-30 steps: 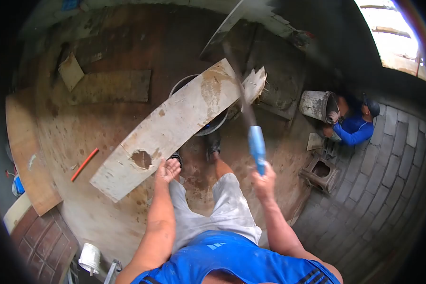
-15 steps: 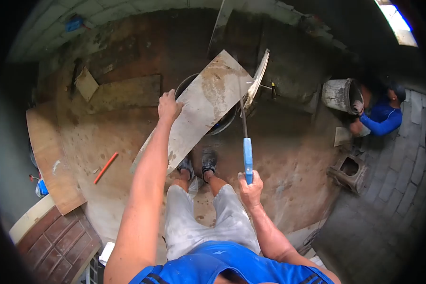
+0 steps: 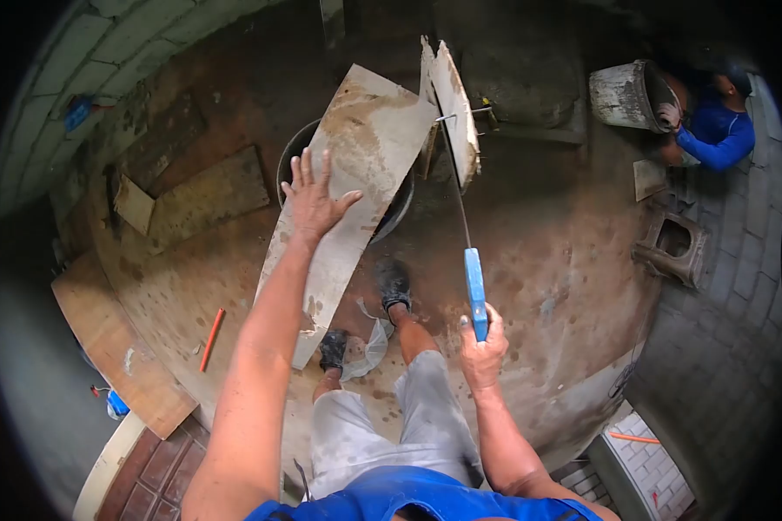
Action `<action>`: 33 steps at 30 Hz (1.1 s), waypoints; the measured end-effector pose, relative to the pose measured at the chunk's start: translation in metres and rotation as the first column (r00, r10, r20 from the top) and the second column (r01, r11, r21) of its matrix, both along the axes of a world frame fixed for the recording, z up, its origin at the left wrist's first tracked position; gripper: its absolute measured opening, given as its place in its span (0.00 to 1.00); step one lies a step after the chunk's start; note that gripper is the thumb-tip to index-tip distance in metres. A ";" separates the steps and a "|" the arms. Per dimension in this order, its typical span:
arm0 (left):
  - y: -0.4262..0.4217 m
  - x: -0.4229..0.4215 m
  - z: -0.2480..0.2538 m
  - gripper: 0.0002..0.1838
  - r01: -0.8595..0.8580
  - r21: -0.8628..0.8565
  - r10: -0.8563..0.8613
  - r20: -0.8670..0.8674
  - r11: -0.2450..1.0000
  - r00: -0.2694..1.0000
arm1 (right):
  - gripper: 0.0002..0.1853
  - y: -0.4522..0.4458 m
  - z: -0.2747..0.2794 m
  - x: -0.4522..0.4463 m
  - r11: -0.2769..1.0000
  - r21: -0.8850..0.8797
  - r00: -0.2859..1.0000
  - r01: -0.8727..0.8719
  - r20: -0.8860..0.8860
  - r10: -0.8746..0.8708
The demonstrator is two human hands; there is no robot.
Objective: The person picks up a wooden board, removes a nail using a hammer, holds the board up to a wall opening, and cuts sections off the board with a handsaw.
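My left hand (image 3: 314,207) lies with its fingers spread on a long, stained plywood board (image 3: 365,130). The board slants across a round dark tub (image 3: 297,165), which shows at both sides beneath it. My right hand (image 3: 483,347) is wrapped round the blue handle of a handsaw (image 3: 475,291). Its thin blade, seen nearly edge-on, points away from me to the board's far right end. There a narrow strip of board (image 3: 456,108) with a ragged edge stands tilted by the blade. Whether that strip is fully separate from the board I cannot tell.
At the right a person in a blue sleeve (image 3: 717,143) holds a dirty bucket (image 3: 621,94). A stool-like block (image 3: 673,247) stands below them. Plywood scraps (image 3: 213,189) lie at the left, near an orange stick (image 3: 212,339) and a larger wood panel (image 3: 117,343).
My left hand has gone from the board's left edge to lying spread on its face. The strip at the far end now stands more upright and broader in view. My view has shifted.
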State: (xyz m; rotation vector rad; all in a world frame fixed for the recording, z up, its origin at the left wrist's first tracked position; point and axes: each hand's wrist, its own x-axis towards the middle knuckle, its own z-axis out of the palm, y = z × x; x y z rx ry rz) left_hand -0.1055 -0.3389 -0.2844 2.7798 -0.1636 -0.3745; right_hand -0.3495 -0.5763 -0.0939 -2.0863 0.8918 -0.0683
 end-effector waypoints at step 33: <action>0.012 -0.051 -0.060 0.47 -0.010 0.191 -0.006 0.078 0.981 0.997 | 0.07 -0.018 -0.021 0.119 0.988 0.150 0.975 -0.044 -0.210 0.075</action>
